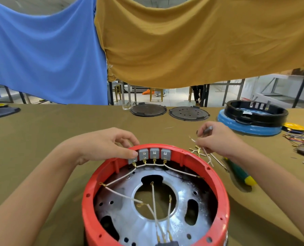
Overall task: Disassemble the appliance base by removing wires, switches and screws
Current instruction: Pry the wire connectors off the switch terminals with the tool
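A round red appliance base (220,196) stands upside down at the table's near edge, with a silver metal plate (179,226) inside. Several grey switches (148,154) line its far inner wall, joined by white wires (122,178) with brass terminals. My left hand (105,146) grips the far rim, thumb pressing the leftmost switch (132,159). My right hand (217,137), to the right of the base, pinches loose white wires (207,155) and holds a small grey metal piece (208,129) between its fingers.
A green and yellow screwdriver (240,172) lies right of the base. Two dark round plates (148,110) (189,113) lie at the far edge. A black ring on a blue base (254,125) sits at right, beside a pile of coloured wires (300,139). Cloths hang behind.
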Action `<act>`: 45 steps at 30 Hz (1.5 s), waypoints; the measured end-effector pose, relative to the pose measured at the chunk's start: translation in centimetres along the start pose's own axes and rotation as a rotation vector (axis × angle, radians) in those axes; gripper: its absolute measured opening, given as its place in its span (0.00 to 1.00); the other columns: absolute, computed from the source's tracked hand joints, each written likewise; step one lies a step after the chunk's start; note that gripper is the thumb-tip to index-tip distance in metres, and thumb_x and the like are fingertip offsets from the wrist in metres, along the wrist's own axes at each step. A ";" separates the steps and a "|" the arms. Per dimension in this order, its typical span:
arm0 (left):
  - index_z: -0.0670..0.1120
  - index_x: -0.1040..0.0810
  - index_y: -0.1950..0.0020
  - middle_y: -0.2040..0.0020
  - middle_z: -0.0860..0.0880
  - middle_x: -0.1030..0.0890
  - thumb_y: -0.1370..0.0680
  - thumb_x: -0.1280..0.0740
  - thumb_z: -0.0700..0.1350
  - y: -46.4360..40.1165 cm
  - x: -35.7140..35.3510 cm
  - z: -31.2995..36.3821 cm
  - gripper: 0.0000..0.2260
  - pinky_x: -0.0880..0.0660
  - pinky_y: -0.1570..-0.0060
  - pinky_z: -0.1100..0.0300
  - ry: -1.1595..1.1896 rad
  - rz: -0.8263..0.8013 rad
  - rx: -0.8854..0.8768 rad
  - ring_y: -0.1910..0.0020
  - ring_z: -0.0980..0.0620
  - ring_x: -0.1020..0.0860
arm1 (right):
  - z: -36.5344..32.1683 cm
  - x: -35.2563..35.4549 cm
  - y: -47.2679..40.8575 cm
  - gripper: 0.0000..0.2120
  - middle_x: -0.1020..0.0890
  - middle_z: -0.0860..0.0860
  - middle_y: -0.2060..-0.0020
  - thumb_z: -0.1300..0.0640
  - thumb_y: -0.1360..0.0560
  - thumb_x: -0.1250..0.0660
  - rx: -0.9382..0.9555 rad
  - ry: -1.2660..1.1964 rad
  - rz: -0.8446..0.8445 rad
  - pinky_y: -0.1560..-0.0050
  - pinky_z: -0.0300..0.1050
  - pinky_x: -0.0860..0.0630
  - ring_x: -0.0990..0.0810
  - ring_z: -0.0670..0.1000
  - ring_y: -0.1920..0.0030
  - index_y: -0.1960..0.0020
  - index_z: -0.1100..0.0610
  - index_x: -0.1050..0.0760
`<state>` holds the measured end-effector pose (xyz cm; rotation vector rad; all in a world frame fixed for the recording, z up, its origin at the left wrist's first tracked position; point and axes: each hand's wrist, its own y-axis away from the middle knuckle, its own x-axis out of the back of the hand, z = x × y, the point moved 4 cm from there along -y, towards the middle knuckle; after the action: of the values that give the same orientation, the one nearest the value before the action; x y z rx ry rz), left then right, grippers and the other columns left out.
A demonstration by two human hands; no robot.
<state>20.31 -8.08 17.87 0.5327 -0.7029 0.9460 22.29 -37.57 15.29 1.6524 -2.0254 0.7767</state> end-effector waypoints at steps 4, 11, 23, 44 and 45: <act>0.59 0.17 0.49 0.53 0.56 0.15 0.25 0.26 0.52 -0.8 -0.3 -0.2 0.06 0.20 0.50 0.55 0.035 0.121 -0.028 0.56 0.56 0.16 | -0.1 0.1 0.0 0.04 0.18 0.52 0.60 0.58 0.25 0.30 0.068 0.255 0.067 0.62 0.48 0.19 0.18 0.51 0.63 0.55 0.53 0.25; 0.55 0.22 0.46 0.50 0.56 0.17 0.33 0.23 0.60 -1.1 -0.2 0.2 0.20 0.22 0.47 0.53 0.033 0.332 0.033 0.53 0.55 0.18 | -2.2 0.0 1.2 0.06 0.16 0.51 0.62 0.55 0.19 0.36 0.288 -0.219 0.058 0.62 0.39 0.19 0.17 0.50 0.61 0.53 0.53 0.23; 0.54 0.22 0.43 0.52 0.51 0.17 0.22 0.36 0.35 3.4 -1.1 0.1 0.15 0.21 0.59 0.58 0.011 0.269 0.156 0.60 0.52 0.19 | -4.1 -1.2 3.7 0.07 0.16 0.46 0.54 0.59 0.24 0.29 0.335 -0.087 -0.207 0.52 0.41 0.22 0.17 0.44 0.54 0.50 0.51 0.24; 0.51 0.21 0.42 0.49 0.47 0.16 0.22 0.32 0.37 3.0 -2.0 -0.4 0.12 0.23 0.58 0.55 0.294 0.199 0.183 0.58 0.50 0.18 | -3.3 0.3 4.6 0.13 0.18 0.46 0.53 0.62 0.29 0.29 0.278 -0.020 -0.157 0.60 0.43 0.17 0.17 0.46 0.60 0.51 0.48 0.27; 0.51 0.21 0.41 0.48 0.47 0.15 0.22 0.32 0.37 2.0 -1.9 -0.2 0.12 0.21 0.53 0.52 0.290 0.200 0.165 0.56 0.48 0.17 | -3.2 0.6 4.5 0.12 0.19 0.47 0.55 0.61 0.29 0.30 0.270 0.018 -0.137 0.62 0.44 0.18 0.18 0.46 0.63 0.52 0.47 0.28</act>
<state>17.87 -7.96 16.55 0.4626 -0.4234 1.2476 17.66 -35.27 17.34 1.8995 -1.8362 1.0479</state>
